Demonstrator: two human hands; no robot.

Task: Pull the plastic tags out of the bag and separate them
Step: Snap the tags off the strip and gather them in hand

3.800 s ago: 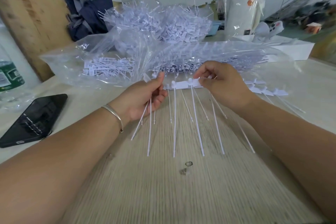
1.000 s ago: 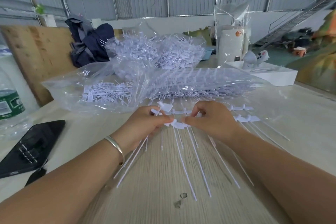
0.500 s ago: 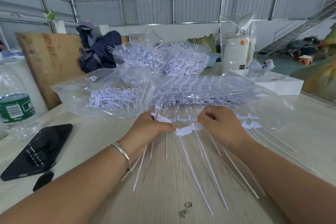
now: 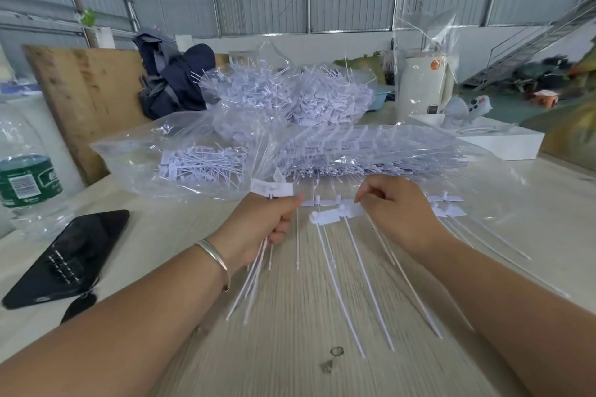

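Closest in, the wooden table [image 4: 290, 364] has long white tails fanned out across it. Those tails belong to the plastic tags. The left hand [image 4: 261, 222] is curled round a small bunch of loose tags [image 4: 272, 188], with their flat white heads poking up above the thumb and their tails hanging down under the fist. Just beside it, the right hand [image 4: 396, 213] pinches the end of a strip of joined tags [image 4: 335, 214], which sticks out to the left of its fingers. A black phone [image 4: 67, 258] lies near the left arm. Farther back sits the clear bag [image 4: 354, 151], full of more tags. Behind that is a big pile of loose tags [image 4: 290, 97].
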